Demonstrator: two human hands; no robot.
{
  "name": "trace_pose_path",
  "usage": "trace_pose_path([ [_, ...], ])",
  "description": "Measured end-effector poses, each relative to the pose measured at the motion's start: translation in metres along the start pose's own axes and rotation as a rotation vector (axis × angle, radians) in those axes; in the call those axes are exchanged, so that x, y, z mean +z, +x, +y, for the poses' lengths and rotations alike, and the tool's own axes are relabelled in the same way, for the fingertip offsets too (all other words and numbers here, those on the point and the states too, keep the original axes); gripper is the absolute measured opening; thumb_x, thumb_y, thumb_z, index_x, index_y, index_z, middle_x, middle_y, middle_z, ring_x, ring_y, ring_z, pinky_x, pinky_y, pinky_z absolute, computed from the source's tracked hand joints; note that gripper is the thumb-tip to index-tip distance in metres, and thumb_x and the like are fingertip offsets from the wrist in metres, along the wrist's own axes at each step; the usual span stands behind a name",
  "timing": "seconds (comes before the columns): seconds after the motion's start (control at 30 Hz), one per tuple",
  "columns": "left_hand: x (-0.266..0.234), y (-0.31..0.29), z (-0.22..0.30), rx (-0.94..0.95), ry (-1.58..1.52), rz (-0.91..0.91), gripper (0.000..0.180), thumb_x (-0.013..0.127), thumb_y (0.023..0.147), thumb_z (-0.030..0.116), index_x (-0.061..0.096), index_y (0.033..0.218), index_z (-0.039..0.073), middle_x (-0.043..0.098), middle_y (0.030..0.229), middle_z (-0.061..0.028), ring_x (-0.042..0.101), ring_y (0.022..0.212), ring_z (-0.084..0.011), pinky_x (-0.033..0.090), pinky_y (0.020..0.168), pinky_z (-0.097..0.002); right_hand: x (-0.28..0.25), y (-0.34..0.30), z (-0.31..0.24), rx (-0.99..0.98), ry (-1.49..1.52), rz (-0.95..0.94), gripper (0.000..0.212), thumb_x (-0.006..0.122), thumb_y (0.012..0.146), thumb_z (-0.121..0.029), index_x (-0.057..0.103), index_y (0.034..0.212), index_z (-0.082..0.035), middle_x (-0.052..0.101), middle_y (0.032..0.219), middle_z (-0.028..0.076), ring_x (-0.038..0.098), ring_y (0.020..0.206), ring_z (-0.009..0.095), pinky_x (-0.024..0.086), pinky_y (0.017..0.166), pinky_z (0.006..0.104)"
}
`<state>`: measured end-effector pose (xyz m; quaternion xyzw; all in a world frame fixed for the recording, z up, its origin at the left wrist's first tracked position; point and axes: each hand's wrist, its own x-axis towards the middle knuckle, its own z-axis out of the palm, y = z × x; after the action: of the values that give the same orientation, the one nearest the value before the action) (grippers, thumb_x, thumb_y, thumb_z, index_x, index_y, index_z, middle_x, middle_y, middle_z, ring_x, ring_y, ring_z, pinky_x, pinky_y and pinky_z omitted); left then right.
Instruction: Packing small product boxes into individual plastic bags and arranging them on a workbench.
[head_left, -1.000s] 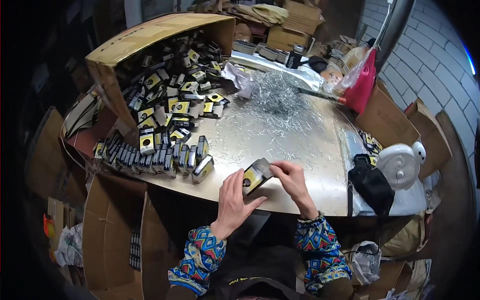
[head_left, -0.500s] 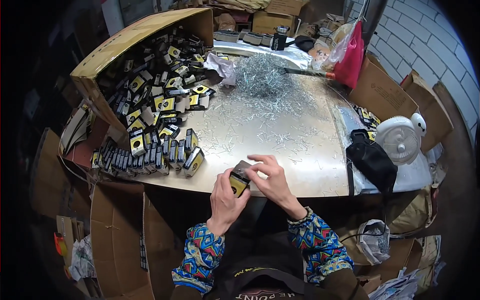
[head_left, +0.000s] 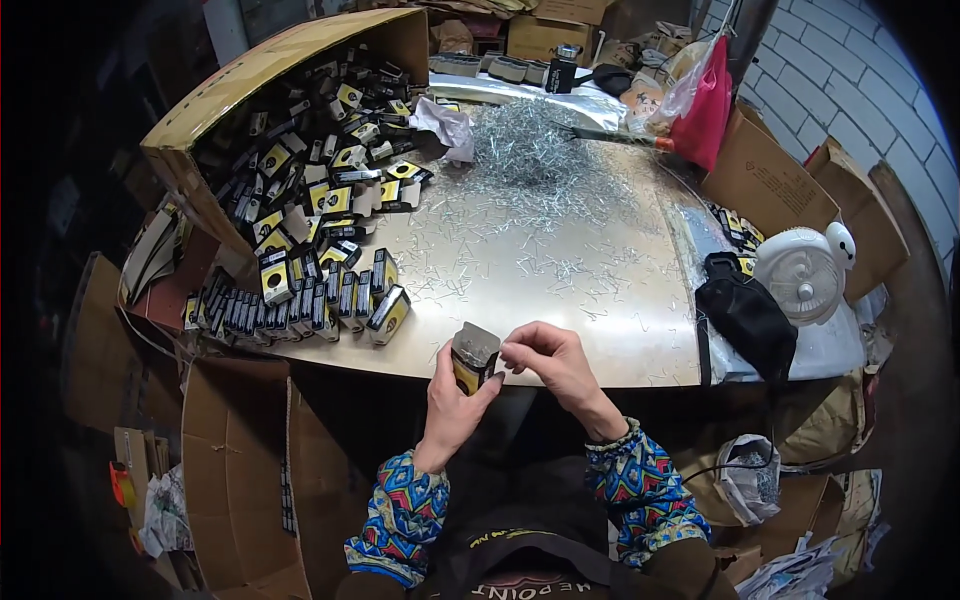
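My left hand (head_left: 448,412) is wrapped round a small black-and-yellow carton (head_left: 468,376), held upright over the table's near edge. Its grey top flap stands up, open. Close by the carton's right side, my right hand (head_left: 562,372) has its thumb and fingertips pinched together; whatever is between them is too small to make out. Beyond both hands, loose silvery metal pins (head_left: 535,225) lie scattered over the metal-topped table (head_left: 420,368), thickening into a heap (head_left: 530,150) farther back. A row of similar cartons (head_left: 300,312) stands to the left of my hands.
At the far left a big cardboard box (head_left: 290,50) lies on its side, spilling many small cartons. Crumpled paper (head_left: 443,128) touches the pin heap. To the right are a black pouch (head_left: 742,320), a white fan (head_left: 800,280) and a hanging pink bag (head_left: 700,105).
The carton has tipped more upright, its grey flap now standing up in view. My right hand has drawn slightly right and down, off the carton's top, with its fingers closing into a pinch.
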<state>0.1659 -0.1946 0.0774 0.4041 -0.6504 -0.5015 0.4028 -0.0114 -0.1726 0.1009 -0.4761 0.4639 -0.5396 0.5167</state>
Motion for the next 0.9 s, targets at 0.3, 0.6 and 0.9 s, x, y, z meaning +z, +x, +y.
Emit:
trace_pose_path([
  [0.3,0.003,-0.004,0.002,0.308,0.576,0.066,0.072,0.078,0.072,0.012,0.042,0.132,-0.001,0.059,0.11,-0.0224,0.062,0.1,-0.0402,0.052,0.082,-0.0425,0.004,0.006,-0.006,-0.285,-0.716,0.065,0.011,0.073,0.083,-0.012,0.074,0.092,-0.006,0.064,0.1,0.009,0.059,0.093,0.017,0.048,0.076,0.0283],
  [0.6,0.007,-0.002,-0.005,0.313,0.405,0.249,0.073,0.079,0.072,0.013,0.041,0.134,0.0,0.058,0.114,-0.0223,0.064,0.097,-0.041,0.055,0.079,-0.0422,0.014,-0.021,0.009,-0.45,-0.56,0.205,0.023,0.073,0.082,-0.009,0.072,0.104,-0.003,0.061,0.116,0.016,0.065,0.096,0.025,0.054,0.081,0.034],
  [0.9,0.013,-0.013,-0.014,0.304,0.453,0.241,0.063,0.076,0.076,0.018,0.041,0.127,0.004,0.06,0.108,-0.0209,0.064,0.091,-0.0415,0.054,0.071,-0.0441,0.04,-0.025,0.032,-0.384,-0.394,0.229,0.026,0.071,0.084,-0.005,0.07,0.109,0.0,0.069,0.105,0.018,0.069,0.091,0.026,0.056,0.082,0.031],
])
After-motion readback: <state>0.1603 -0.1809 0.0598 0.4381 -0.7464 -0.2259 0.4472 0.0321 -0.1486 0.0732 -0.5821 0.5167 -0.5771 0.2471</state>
